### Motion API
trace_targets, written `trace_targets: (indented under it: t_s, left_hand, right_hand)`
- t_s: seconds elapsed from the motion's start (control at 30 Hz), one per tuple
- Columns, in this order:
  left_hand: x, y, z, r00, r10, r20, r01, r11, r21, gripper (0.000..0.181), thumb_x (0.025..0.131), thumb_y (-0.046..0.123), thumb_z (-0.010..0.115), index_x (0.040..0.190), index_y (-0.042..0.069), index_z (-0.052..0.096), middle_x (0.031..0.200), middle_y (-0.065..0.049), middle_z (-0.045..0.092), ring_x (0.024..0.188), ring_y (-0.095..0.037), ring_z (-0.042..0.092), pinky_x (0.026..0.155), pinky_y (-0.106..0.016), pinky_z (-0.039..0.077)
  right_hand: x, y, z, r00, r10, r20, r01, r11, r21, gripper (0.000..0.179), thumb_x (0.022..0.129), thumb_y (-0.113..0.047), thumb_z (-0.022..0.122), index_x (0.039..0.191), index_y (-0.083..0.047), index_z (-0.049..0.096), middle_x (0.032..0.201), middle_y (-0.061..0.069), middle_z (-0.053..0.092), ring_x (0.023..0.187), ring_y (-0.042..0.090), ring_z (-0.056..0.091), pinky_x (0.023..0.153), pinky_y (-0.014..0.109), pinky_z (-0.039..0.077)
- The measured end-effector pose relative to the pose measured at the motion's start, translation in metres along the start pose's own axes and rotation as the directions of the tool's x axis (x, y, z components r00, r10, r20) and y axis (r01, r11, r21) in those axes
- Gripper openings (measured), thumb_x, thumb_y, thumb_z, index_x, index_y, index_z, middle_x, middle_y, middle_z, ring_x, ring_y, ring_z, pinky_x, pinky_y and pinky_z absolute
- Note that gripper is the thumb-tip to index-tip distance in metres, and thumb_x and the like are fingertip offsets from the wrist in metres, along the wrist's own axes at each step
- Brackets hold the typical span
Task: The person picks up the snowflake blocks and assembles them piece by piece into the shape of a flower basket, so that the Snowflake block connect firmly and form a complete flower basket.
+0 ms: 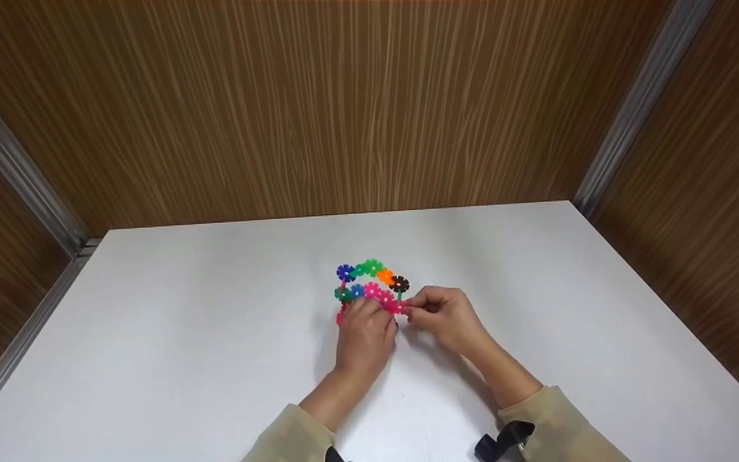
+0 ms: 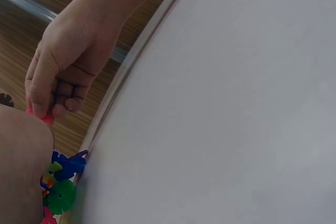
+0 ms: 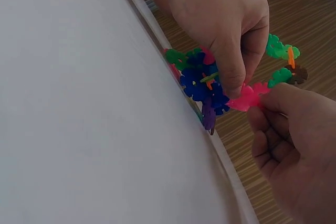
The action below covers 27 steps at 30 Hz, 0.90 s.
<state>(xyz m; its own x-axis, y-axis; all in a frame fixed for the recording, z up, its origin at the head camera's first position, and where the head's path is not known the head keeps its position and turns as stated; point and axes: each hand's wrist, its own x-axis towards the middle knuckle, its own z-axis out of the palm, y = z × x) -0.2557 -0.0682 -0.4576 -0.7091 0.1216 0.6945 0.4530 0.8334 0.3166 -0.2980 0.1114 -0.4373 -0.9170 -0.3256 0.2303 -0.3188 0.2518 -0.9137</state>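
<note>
A basket-like build of colourful interlocking flower discs (image 1: pixel 373 267) stands at the middle of the table, with an arch of blue, green, orange and dark brown discs over it. My left hand (image 1: pixel 364 337) grips its near side from above, hiding part of the body. On the right side, thumb and fingers of my right hand (image 1: pixel 446 317) pinch a pink disc (image 3: pixel 245 98). The left thumb presses by that same pink row in the right wrist view. Below the left hand there, blue discs (image 3: pixel 195 84) and a purple disc (image 3: pixel 208 116) stick out. A green disc (image 2: pixel 61 196) shows in the left wrist view.
The white table (image 1: pixel 203 333) spreads out around both hands. Behind it rises a wood-grain panel (image 1: pixel 344 109), with another at each side and metal strips (image 1: pixel 639 96) in the corners. A black strap (image 1: pixel 514 436) sits at the right sleeve.
</note>
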Motion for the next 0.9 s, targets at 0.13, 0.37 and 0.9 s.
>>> trace_targets:
  t_s: [0.13,0.37,0.9]
  left_hand:
    - [-0.001,0.0,-0.003,1.0,-0.011,0.023,0.011,1.0,0.005,0.015,0.086,0.014,0.091,0.093,0.004,0.084,0.088,-0.001,0.068,0.092,-0.018,0.061,0.087,-0.026,0.056]
    - [0.002,0.0,-0.007,0.996,-0.002,0.086,-0.006,0.995,0.095,0.023,0.085,0.027,0.092,0.101,0.011,0.086,0.089,0.001,0.069,0.09,-0.018,0.059,0.082,-0.032,0.051]
    - [0.003,-0.013,-0.005,0.998,-0.005,0.056,0.0,0.996,0.093,0.019,0.084,0.026,0.093,0.095,0.013,0.086,0.092,0.0,0.077,0.093,-0.02,0.067,0.084,-0.037,0.052]
  right_hand:
    - [0.002,0.004,-0.002,1.0,0.01,0.017,-0.01,1.0,0.009,0.005,0.096,-0.004,0.078,0.099,-0.002,0.08,0.098,0.017,0.078,0.083,0.022,0.071,0.077,0.025,0.061]
    - [0.005,0.011,-0.011,1.0,0.002,0.025,-0.003,0.999,0.033,0.009,0.097,-0.003,0.076,0.104,0.0,0.08,0.101,0.015,0.078,0.088,0.025,0.074,0.081,0.026,0.062]
    - [0.014,0.018,-0.01,0.998,-0.004,0.068,0.001,0.999,0.043,0.012,0.099,-0.004,0.074,0.109,0.002,0.077,0.101,0.015,0.076,0.088,0.021,0.072,0.078,0.024,0.06]
